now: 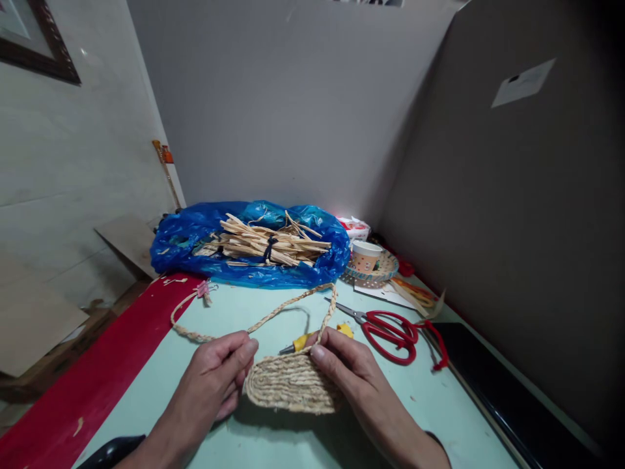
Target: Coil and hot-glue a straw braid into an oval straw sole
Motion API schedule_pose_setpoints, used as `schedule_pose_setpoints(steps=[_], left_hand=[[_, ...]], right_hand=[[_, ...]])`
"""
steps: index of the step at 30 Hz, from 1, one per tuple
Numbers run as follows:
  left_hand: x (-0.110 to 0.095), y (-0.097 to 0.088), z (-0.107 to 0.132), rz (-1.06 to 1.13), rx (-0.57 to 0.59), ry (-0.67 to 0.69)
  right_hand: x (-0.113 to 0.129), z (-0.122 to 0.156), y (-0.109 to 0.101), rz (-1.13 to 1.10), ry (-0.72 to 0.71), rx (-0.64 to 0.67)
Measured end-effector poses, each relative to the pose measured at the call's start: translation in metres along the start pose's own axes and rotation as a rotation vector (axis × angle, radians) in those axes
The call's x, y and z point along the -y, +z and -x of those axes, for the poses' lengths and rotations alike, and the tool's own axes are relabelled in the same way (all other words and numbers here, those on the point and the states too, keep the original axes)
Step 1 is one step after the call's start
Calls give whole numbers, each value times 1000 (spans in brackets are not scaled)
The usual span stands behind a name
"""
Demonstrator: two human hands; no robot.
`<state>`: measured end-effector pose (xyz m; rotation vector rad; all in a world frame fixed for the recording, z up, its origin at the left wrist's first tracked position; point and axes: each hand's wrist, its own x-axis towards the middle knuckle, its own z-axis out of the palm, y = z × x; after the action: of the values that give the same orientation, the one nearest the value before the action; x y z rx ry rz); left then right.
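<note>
A flat oval coil of sewn straw braid (pixel 293 385) is held up above the table in front of me. My right hand (pixel 349 365) grips its upper right edge, thumb in front, where the loose braid rises out of the coil. My left hand (pixel 219 371) is closed at the coil's left end, thumb and forefinger pinched; what they hold is too small to make out. The loose straw braid (pixel 288 303) loops away behind both hands to a pink binder clip (pixel 202 290) at its far left end. A yellow-handled pointed tool (pixel 299 343) lies partly hidden behind the coil.
Red-handled scissors (pixel 390 332) lie open on the right. Behind, a blue plastic bag (pixel 180 238) holds a tied straw bundle (pixel 278 244). A paper cup (pixel 365 256) stands on a woven basket (pixel 388 266). A black flat object (pixel 493 391) lines the right edge; grey partitions (pixel 293 104) enclose the table.
</note>
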<state>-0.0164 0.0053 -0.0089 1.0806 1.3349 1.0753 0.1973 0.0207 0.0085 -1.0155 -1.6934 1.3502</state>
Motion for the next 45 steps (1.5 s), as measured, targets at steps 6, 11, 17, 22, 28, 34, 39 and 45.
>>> schedule_pose_setpoints(steps=[6, 11, 17, 22, 28, 34, 39, 45], left_hand=[[-1, -3, -1, -21, -35, -3], [2, -5, -2, -43, -65, 24], [4, -8, -8, -74, -84, 31], [-3, -2, -6, -81, 1, 34], [-15, 2, 2, -68, 82, 66], [-14, 0, 7, 49, 142, 42], [-16, -2, 17, 238, 151, -4], [-15, 5, 20, -12, 211, -87]], right_hand=[[1, 1, 0, -11, 7, 21], [0, 2, 0, -20, 7, 40], [-2, 2, 1, -10, 20, 46], [-3, 3, 2, 1, 34, 80], [-4, 2, 3, 10, 61, 140], [-4, 3, 1, 0, 27, 129], [-3, 3, 1, 12, 15, 80], [1, 1, 0, 3, 2, 55]])
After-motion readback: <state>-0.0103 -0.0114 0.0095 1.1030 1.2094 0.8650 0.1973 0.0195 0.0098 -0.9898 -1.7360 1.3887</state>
